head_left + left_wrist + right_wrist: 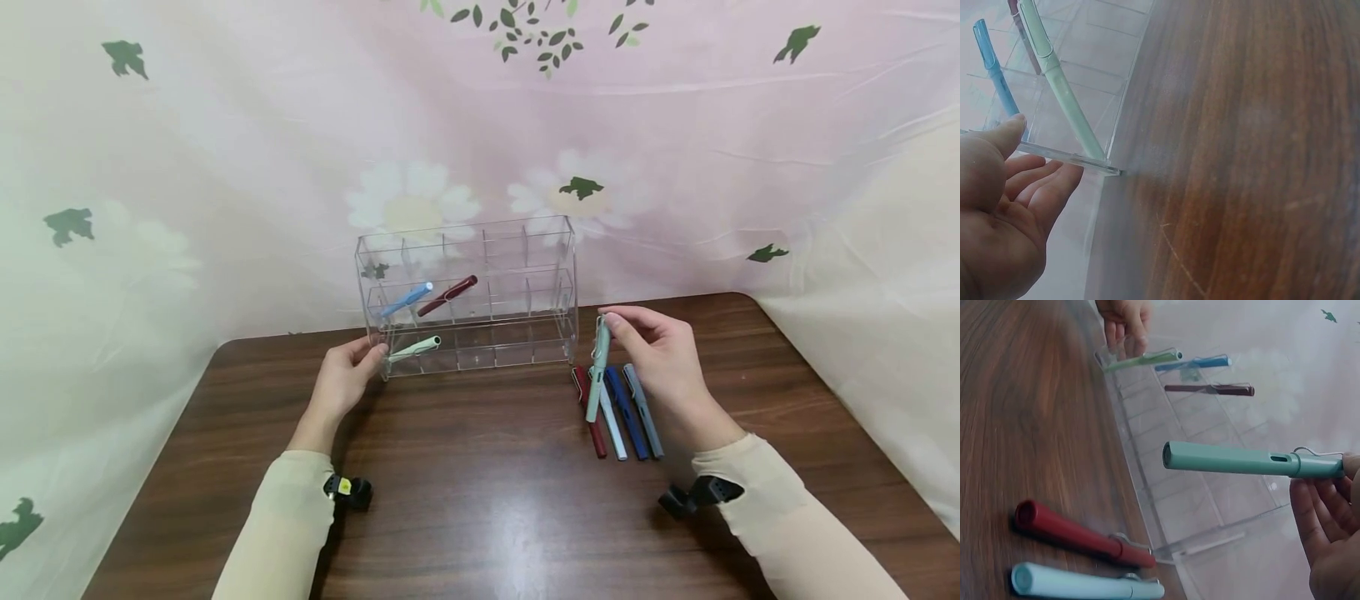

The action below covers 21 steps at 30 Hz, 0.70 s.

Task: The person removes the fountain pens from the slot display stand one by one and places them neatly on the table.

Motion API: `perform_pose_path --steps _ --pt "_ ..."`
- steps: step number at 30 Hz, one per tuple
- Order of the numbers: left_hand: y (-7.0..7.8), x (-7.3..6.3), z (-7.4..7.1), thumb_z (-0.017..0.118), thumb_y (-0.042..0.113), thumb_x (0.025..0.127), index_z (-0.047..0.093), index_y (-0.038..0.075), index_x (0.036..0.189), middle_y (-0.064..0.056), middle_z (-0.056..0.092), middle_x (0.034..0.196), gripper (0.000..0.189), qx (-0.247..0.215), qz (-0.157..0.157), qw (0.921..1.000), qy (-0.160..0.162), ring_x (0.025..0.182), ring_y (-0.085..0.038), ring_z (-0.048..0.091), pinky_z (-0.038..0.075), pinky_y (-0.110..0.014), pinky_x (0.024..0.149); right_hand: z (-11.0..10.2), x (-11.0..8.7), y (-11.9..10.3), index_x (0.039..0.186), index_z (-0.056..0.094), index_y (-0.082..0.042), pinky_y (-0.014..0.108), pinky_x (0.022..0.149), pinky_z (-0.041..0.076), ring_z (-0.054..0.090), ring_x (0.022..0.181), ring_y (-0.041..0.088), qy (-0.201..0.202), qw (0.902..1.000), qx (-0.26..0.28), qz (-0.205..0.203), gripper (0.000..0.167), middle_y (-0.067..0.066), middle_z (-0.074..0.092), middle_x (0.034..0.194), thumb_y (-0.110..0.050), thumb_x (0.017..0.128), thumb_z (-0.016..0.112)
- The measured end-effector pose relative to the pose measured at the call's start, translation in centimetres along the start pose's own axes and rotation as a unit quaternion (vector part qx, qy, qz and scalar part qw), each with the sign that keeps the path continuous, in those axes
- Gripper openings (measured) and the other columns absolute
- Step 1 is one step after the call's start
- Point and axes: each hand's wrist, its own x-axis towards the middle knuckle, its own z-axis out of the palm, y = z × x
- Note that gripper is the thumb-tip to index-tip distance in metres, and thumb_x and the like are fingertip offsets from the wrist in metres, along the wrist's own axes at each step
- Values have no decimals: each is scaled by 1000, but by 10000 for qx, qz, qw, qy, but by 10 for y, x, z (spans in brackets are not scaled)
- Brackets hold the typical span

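A clear, tiered pen rack (476,358) stands near the back of the table. My left hand (341,383) grips its left side panel between thumb and fingers. In the rack, a light green pen (415,348) leans in the lowest tier at the left. Farther up lean a blue pen (408,298) and a dark red pen (448,296). My right hand (667,354) pinches a sage-green pen (1229,458) by its clip end, right of the rack. Beneath it lie a red pen (596,433), a pale blue pen (615,433), a dark blue pen (627,414) and a grey-blue pen (645,414).
The brown wooden table (450,483) carries everything. A patterned cloth (262,167) hangs close behind the rack and along both sides. Small black cameras sit on both wrists.
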Motion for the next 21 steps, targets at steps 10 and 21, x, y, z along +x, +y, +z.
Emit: perform_pose_path --steps 10,21 --pt "-1 2 -1 55 33 115 56 -2 155 -25 65 149 53 44 -39 10000 -40 140 -41 62 53 -59 117 -15 0 10 125 77 4 15 72 64 73 79 -3 -102 9990 -430 109 28 -27 75 95 -16 108 68" --pt "-2 2 -1 56 33 115 56 -2 154 -26 66 146 52 92 12 10000 -18 137 -41 64 55 -60 115 -33 -1 27 120 80 1 13 65 60 70 75 -1 -57 9933 -1060 451 29 -30 72 87 -24 105 74"
